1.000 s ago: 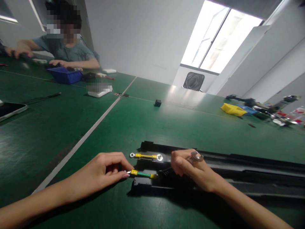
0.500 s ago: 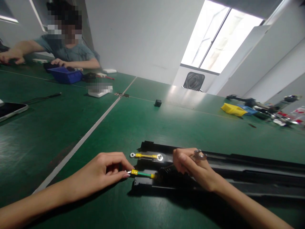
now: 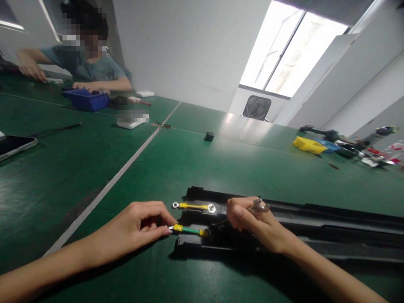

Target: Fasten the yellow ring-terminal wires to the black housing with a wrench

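Note:
My left hand (image 3: 143, 225) pinches the near ring terminal of a short green-and-yellow wire (image 3: 189, 230) with yellow sleeves at its ends. The wire's other end lies on a long black metal channel (image 3: 194, 240), under the dark head of a wrench. My right hand (image 3: 248, 216) is wrapped round this wrench (image 3: 261, 206), its silver open-end jaw sticking out past the thumb side. Behind the held wire, a second short wire (image 3: 194, 206) with ring terminals is fixed to another black channel (image 3: 217, 195), its free end reaching past the channel's edge.
On the green table (image 3: 176, 168) are a small black cube (image 3: 208, 136), a yellow bag (image 3: 309, 145), a white box (image 3: 131, 122) and a tablet-like device (image 3: 15, 147). Across the table a co-worker (image 3: 94, 69) sits behind a blue bin (image 3: 88, 100).
My right hand and the wrench have shifted slightly left and turned a little. My left hand stays put on the terminal. The co-worker's outstretched hand has moved to the right.

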`<state>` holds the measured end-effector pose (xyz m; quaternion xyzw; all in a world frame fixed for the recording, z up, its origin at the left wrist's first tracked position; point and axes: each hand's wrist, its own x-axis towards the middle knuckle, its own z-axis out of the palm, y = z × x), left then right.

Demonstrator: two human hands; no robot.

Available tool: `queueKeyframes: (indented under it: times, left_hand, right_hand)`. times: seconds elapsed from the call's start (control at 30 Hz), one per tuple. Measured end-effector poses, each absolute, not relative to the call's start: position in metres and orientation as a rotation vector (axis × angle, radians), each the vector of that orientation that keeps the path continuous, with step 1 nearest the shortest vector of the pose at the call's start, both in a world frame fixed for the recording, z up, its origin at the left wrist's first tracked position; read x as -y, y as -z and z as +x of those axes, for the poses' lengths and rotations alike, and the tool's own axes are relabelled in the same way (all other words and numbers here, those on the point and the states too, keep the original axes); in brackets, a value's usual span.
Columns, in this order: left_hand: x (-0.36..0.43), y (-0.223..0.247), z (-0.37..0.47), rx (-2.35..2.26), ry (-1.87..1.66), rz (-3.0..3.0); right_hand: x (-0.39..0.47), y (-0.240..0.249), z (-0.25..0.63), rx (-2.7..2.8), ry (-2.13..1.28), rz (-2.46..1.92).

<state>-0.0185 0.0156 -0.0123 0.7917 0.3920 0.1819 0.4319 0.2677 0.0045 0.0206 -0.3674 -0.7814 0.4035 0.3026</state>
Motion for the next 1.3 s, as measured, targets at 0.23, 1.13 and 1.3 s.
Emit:
queueKeyframes:
  times: [0.23,1.13,1.3]
  left_hand:
    - [-0.0158,0.0118,-0.0183,-0.979,-0.451,1.970]
    - [-0.0166,0.0115,-0.0177,-0.961,-0.440,1.982]
    - [-0.0174,0.0153,-0.0191,-0.936,-0.458,1.997]
  right_hand:
    - [-0.0047,-0.0205,0.2678,2.089,-1.052,-0.985]
    - [-0.0040,-0.0217,0.2652,2.047,-1.108,-0.981]
    - [-0.0040,-0.0197,0.2670,2.048,-1.091,-0.967]
